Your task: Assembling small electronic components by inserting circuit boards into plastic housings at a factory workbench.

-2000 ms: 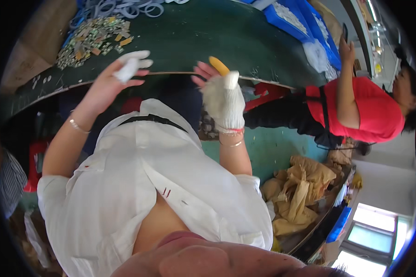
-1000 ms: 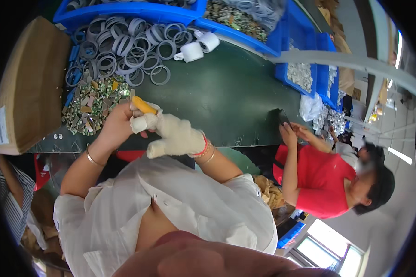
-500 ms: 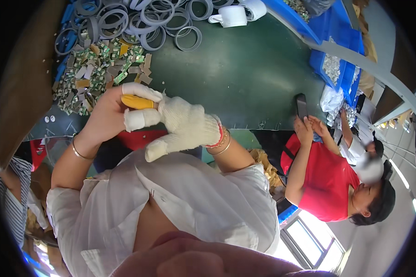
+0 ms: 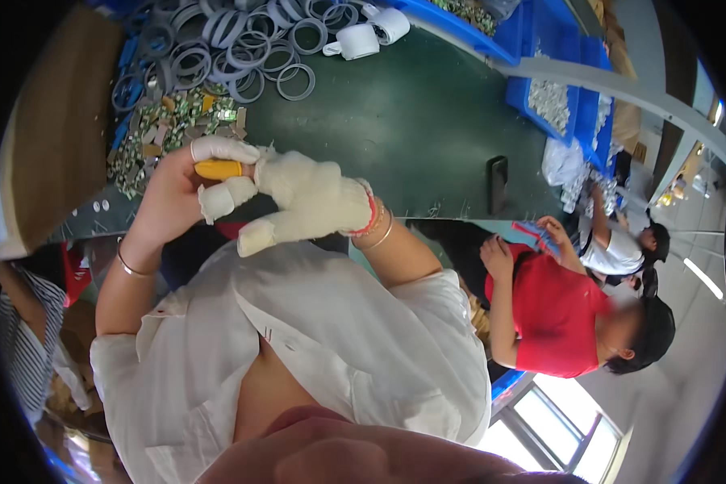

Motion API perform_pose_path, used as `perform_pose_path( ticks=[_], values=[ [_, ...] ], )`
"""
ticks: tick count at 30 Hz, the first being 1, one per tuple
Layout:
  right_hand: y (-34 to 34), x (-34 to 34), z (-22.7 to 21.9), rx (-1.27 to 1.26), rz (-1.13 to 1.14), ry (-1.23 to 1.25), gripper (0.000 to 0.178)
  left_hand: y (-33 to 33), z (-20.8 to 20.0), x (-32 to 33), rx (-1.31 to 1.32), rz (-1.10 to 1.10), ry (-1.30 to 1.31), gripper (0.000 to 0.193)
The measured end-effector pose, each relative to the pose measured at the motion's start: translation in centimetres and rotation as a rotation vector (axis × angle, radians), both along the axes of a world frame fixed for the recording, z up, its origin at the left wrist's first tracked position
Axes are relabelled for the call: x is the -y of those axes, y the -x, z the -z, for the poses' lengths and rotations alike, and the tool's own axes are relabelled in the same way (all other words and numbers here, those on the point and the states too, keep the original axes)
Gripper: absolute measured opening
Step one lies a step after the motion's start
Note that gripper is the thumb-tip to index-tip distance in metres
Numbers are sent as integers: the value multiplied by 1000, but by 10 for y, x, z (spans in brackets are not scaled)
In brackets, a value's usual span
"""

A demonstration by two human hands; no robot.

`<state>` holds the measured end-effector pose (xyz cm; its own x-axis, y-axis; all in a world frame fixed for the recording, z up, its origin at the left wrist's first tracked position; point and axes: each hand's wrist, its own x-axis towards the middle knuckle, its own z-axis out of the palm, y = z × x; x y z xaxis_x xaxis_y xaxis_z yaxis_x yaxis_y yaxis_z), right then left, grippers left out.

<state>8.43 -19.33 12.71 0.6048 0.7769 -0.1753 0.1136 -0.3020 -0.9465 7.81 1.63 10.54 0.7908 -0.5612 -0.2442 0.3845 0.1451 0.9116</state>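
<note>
My left hand (image 4: 169, 189) is bare at the palm, with white fabric covers on its thumb and a finger, and a bangle at the wrist. Between those covered tips sits a yellow finger cot (image 4: 218, 169), which they close around. A bit of bare finger shows at the cot's right end, apparently coming from my right hand (image 4: 310, 194). That hand wears a white knitted glove with a red cuff; its thumb stands out to the lower left, apart from the other fingers, some of which are hidden. Both hands meet over the table's near edge.
Small green circuit boards (image 4: 165, 133) lie heaped beyond my left hand, with grey rings (image 4: 254, 48) behind them. White cup-shaped parts (image 4: 355, 42) stand at the back. Blue bins (image 4: 540, 97) and a black phone (image 4: 498, 184) are to the right, near a co-worker in red (image 4: 552, 323).
My view has shifted slightly, while my hands keep nearly the same pose around the yellow cot. The co-worker's phone now lies on the table, and that person holds a small blue-and-red item.
</note>
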Motion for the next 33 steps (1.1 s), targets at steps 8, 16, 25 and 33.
perform_pose_path(
  ticks=[8, 16, 25, 33],
  values=[
    [43, -2, 25, -198, 151, 86, 59, -11, 14, -12, -236, 314, -36, 37],
    [63, 90, 34, -55, 114, 35, 61, 28, 4, 56, -360, 94, -216, 42],
    [74, 202, 19, -169, 64, -29, 55, 47, -35, 186, -198, 132, -587, 35],
    [85, 241, 87, -1083, 773, -833, 66, -4, 20, 198, -79, 54, -661, 31]
  ],
)
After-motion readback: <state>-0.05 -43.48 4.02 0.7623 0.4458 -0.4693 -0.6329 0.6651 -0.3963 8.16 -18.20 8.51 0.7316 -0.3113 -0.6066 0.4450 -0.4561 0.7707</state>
